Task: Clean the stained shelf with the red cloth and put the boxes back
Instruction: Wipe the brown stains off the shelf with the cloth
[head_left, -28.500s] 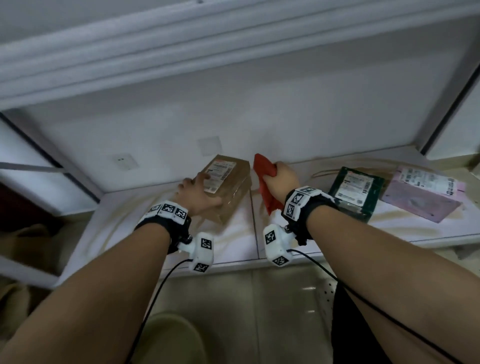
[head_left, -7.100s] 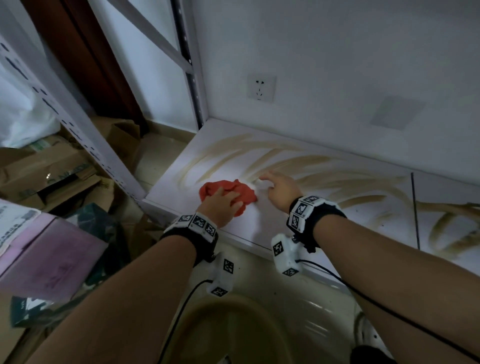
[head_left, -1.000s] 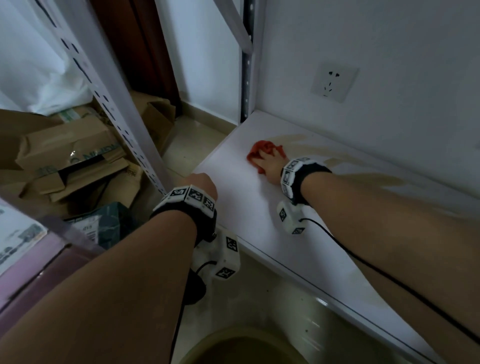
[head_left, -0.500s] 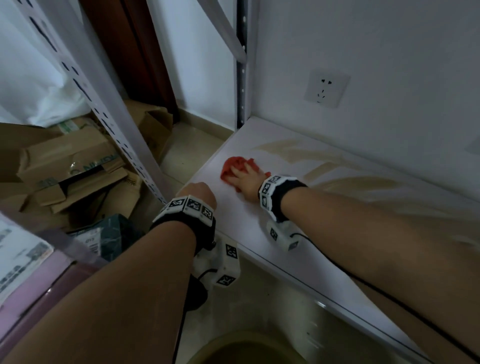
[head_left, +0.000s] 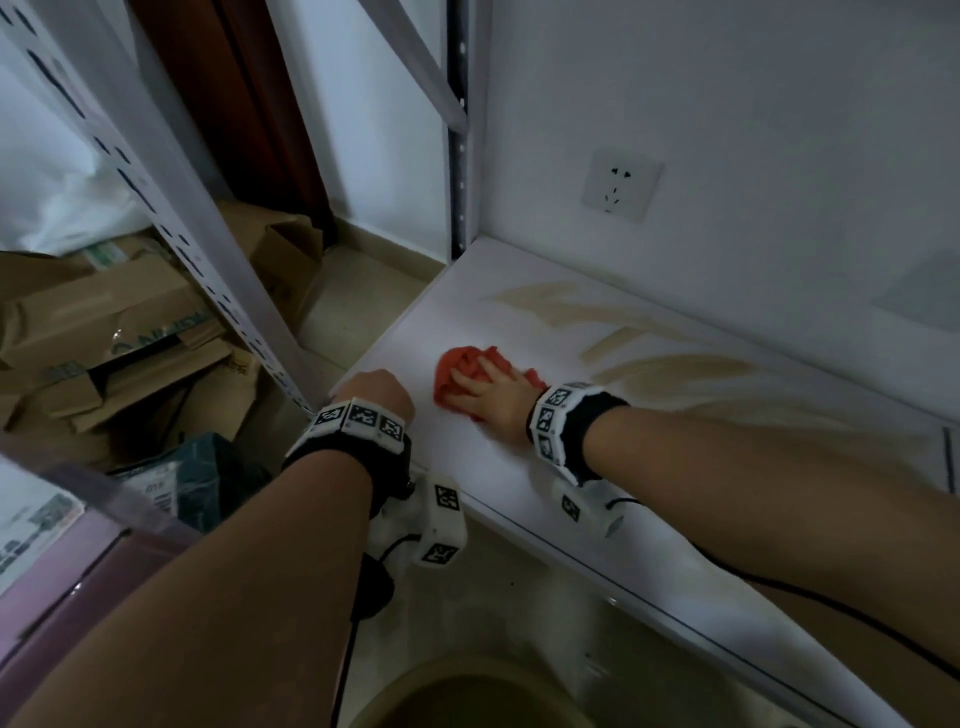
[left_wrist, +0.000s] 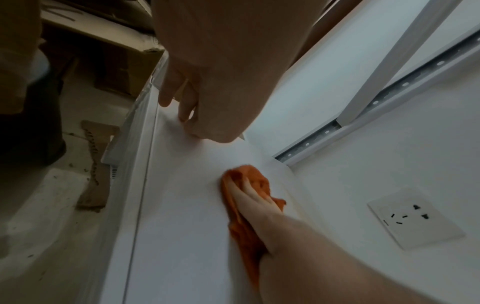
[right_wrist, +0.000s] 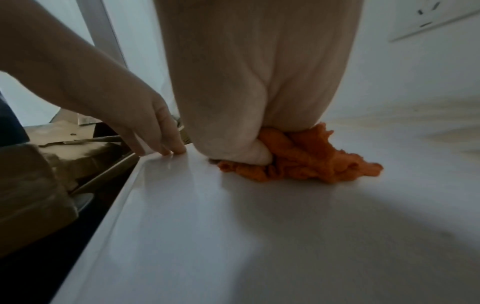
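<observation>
On smooth white shelf (head_left: 483, 462), crumpled red cloth (head_left: 457, 364)

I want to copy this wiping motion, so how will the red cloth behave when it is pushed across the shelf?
The red cloth looks floppy: it lies bunched in folds under the right hand. It probably slides easily on the smooth white shelf, but may crumple unless pressed flat.

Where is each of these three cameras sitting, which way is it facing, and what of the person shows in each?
Head: worn on the head, looking down at the white shelf; both forearms, the left hand and the right hand show.
Left wrist: low, looks along the left hand's fingers resting at the shelf's edge.
Right wrist: just above the shelf, looks along the right palm pressing the red cloth.
All three share the red cloth and the wall socket.
</observation>
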